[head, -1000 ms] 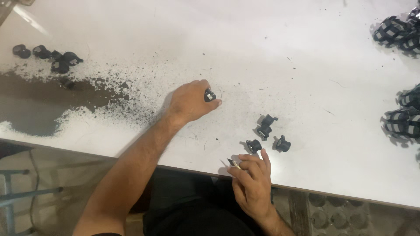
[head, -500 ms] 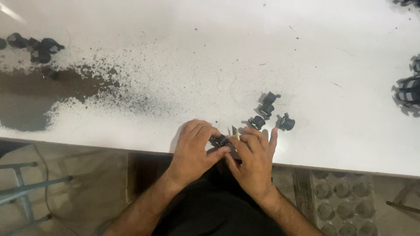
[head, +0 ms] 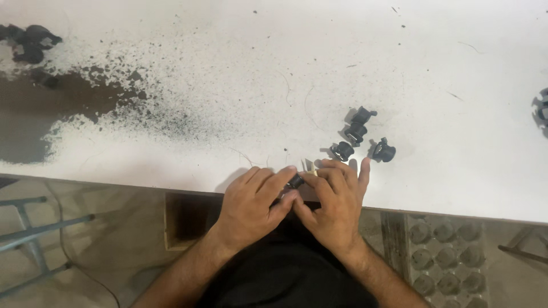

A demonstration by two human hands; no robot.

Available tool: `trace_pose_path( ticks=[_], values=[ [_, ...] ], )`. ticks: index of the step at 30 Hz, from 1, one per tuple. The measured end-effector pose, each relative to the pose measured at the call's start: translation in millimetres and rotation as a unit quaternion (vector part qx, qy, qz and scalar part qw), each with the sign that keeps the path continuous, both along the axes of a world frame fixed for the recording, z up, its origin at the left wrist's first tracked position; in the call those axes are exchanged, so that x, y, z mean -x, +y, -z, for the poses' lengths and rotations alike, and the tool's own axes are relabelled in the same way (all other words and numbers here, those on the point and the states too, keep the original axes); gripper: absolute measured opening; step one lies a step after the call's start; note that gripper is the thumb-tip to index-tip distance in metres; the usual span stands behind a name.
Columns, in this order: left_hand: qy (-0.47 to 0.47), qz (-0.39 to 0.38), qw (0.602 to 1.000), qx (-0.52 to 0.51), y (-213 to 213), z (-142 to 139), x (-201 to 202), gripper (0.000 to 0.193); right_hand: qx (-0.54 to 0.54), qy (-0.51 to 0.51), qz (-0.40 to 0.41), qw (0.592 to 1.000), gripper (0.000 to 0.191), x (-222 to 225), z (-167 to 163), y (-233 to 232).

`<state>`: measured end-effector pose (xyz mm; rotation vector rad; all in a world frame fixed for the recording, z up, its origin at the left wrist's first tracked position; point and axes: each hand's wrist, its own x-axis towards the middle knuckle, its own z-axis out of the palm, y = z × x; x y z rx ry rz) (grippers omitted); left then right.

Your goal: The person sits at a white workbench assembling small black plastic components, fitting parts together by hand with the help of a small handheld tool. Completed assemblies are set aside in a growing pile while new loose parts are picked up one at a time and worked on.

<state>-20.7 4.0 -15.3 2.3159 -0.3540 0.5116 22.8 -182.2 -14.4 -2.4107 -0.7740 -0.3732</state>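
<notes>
Pinching one small black plastic fitting [head: 295, 181] between left hand [head: 254, 205] and right hand [head: 334, 205] at the white surface [head: 434, 68] edge, risking it slipping floorward.

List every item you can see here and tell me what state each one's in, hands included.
left hand: at the table's near edge, fingers pinching a small black part.
right hand: against the left hand, fingertips on the same part.
small black part: held between both hands.
three loose black parts: lying on the table beyond the right hand, untouched.
white table: paint worn away on the left, speckled dark.
</notes>
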Motion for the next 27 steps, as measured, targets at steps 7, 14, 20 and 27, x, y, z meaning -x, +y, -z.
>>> trace_pose_path(
  ticks=[7,14,20,27],
  values=[
    [-0.082,-0.039,0.995,-0.038,0,-4,1,0.019,-0.012,-0.024,0.004,1.0,0.039,3,10,-4],
    [-0.08,-0.063,0.995,-0.022,0,7,7,0.02,-0.162,-0.053,-0.076,0.982,0.03,13,33,-12],
    [-0.081,-0.07,0.994,-0.01,1,12,8,0.02,-0.129,-0.037,-0.074,0.988,0.032,16,33,-3],
    [-0.087,-0.072,0.994,-0.002,-2,14,8,0.02,-0.139,-0.046,-0.082,0.986,0.033,13,26,-1]
  ],
)
